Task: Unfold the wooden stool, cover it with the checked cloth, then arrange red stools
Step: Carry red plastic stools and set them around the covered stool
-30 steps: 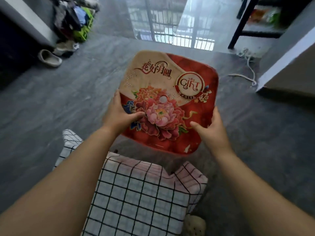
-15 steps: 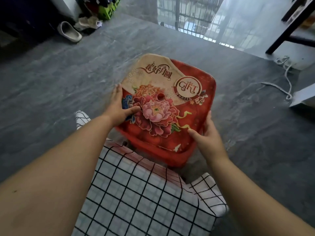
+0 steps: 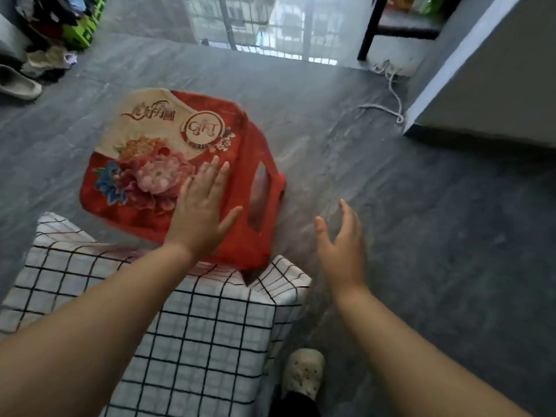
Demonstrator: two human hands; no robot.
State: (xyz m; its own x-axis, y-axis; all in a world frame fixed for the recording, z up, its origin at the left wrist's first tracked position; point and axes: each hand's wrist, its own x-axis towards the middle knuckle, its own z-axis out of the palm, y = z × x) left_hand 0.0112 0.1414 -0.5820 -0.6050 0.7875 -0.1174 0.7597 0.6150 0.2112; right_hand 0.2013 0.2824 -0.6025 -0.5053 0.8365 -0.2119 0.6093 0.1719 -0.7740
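we see one red stool (image 3: 168,164) on the grey floor (image 3: 421,236), just beyond the one checked cloth (image 3: 192,320) draped near us. our left hand (image 3: 201,209) lies flat on its seat, fingers spread, while our right hand (image 3: 343,245) hangs open and empty to its right.

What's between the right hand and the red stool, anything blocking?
Nothing visible. The right hand hangs open over bare floor just beside the red stool, with only floor between them. The left hand lies flat on the stool's top.
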